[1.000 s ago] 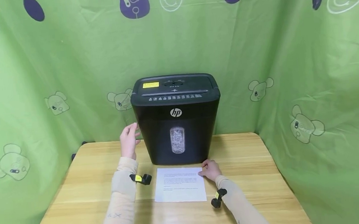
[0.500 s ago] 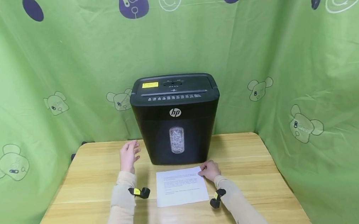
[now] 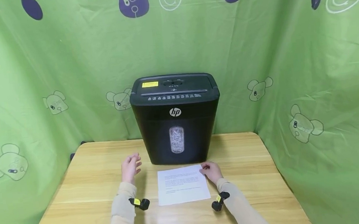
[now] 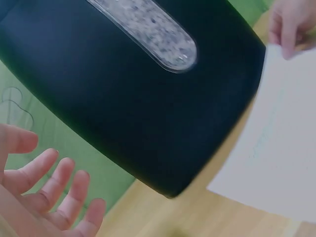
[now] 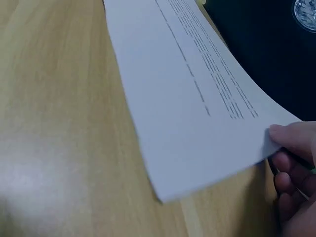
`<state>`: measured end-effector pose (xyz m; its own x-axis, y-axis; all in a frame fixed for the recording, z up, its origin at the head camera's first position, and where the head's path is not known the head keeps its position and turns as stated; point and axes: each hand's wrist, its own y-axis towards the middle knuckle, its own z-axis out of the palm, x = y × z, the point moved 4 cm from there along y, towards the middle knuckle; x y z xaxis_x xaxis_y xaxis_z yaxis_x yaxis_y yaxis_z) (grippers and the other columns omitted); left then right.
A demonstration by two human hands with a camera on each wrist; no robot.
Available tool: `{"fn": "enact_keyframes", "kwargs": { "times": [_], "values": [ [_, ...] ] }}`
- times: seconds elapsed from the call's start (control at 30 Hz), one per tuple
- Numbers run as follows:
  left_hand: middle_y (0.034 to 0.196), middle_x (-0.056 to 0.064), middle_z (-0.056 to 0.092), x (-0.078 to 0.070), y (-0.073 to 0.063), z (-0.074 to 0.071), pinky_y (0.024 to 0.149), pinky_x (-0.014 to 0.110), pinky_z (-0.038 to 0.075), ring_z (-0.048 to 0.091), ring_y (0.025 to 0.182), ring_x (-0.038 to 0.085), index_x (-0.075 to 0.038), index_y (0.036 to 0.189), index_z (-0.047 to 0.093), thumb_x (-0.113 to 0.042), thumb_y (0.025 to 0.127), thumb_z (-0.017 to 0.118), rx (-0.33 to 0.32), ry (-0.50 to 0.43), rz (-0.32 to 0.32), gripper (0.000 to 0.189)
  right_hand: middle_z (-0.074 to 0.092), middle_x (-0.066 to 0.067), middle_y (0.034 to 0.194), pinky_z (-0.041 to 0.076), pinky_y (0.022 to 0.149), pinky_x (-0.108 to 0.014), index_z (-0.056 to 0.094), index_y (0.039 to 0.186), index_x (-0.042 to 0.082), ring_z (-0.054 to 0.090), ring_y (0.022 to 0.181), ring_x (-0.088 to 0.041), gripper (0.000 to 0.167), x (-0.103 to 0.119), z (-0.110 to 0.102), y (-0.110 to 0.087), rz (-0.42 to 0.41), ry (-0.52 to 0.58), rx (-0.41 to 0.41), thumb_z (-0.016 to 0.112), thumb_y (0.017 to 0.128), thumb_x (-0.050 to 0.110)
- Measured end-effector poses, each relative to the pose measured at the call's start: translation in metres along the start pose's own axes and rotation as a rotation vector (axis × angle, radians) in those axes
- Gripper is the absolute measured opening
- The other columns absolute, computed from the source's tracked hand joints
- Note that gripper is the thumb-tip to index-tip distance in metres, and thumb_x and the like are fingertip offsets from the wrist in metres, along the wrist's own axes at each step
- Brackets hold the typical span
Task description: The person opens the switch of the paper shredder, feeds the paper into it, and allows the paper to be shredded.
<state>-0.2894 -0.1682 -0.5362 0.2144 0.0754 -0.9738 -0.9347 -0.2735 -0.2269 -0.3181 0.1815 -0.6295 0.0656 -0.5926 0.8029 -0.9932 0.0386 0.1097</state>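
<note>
A black HP paper shredder (image 3: 156,135) stands upright on the table, with shredded bits behind its small front window (image 3: 177,140). In front of it is a printed sheet of paper (image 3: 183,196), its top right corner pinched between thumb and fingers of my right hand (image 3: 213,172). The right wrist view shows that corner lifted and the sheet (image 5: 163,143) curving up from the wood. My left hand (image 3: 130,168) hovers left of the shredder, fingers spread and loosely bent with nothing in them; in the left wrist view the fingers (image 4: 64,180) are apart from the shredder (image 4: 128,98).
The light wooden table (image 3: 91,198) ends at its back edge against a green curtain (image 3: 173,45) with printed cartoon heads, which also hangs on both sides. A yellow label (image 3: 150,84) lies on the shredder's top beside a switch (image 3: 172,83).
My left hand has come down and back from the shredder's left side. The sheet, pinched at its corner by my right hand, has shifted slightly right and its corner has risen.
</note>
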Motion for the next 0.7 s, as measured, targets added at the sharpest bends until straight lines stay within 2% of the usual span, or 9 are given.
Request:
{"fn": "enact_keyframes", "kwargs": {
  "times": [0.1, 0.23, 0.5, 0.7],
  "values": [
    [0.123, 0.016, 0.059, 0.010, -0.001, 0.001, 0.101, 0.053, 0.044, 0.061, 0.097, 0.019, -0.001, 0.130, 0.053, -0.024, 0.100, 0.049, 0.010, 0.009, -0.009, 0.038, 0.067, -0.015, 0.082, 0.046, 0.068, -0.023, 0.068, 0.090, -0.006, 0.055, 0.073, -0.013, 0.012, -0.002, -0.003, -0.002, 0.001, 0.051, -0.025, 0.071, 0.079, -0.002],
    [0.121, 0.015, 0.061, 0.021, -0.002, 0.004, 0.100, 0.054, 0.044, 0.062, 0.098, 0.023, 0.001, 0.128, 0.053, -0.017, 0.098, 0.049, 0.016, 0.025, -0.016, 0.035, 0.067, -0.019, 0.086, 0.049, 0.069, -0.021, 0.067, 0.094, -0.010, 0.058, 0.076, -0.014, 0.013, 0.001, -0.007, -0.006, 0.003, 0.114, -0.054, 0.067, 0.082, -0.005],
    [0.131, 0.027, 0.054, 0.036, -0.006, 0.013, 0.098, 0.053, 0.047, 0.057, 0.115, 0.044, 0.005, 0.129, 0.052, -0.013, 0.097, 0.049, 0.043, 0.084, -0.016, 0.037, 0.066, -0.022, 0.095, 0.048, 0.072, -0.015, 0.065, 0.101, -0.011, 0.057, 0.081, -0.007, 0.016, 0.008, -0.014, -0.011, 0.085, 0.310, -0.094, 0.065, 0.088, -0.001],
    [0.125, 0.030, 0.058, 0.045, -0.006, 0.019, 0.092, 0.050, 0.052, 0.059, 0.112, 0.044, 0.006, 0.130, 0.053, -0.009, 0.095, 0.053, 0.090, 0.153, 0.015, 0.037, 0.067, -0.016, 0.099, 0.050, 0.073, -0.013, 0.063, 0.106, -0.010, 0.057, 0.082, -0.002, 0.022, 0.010, -0.018, -0.011, 0.136, 0.429, -0.099, 0.066, 0.088, 0.002]
  ]
}}
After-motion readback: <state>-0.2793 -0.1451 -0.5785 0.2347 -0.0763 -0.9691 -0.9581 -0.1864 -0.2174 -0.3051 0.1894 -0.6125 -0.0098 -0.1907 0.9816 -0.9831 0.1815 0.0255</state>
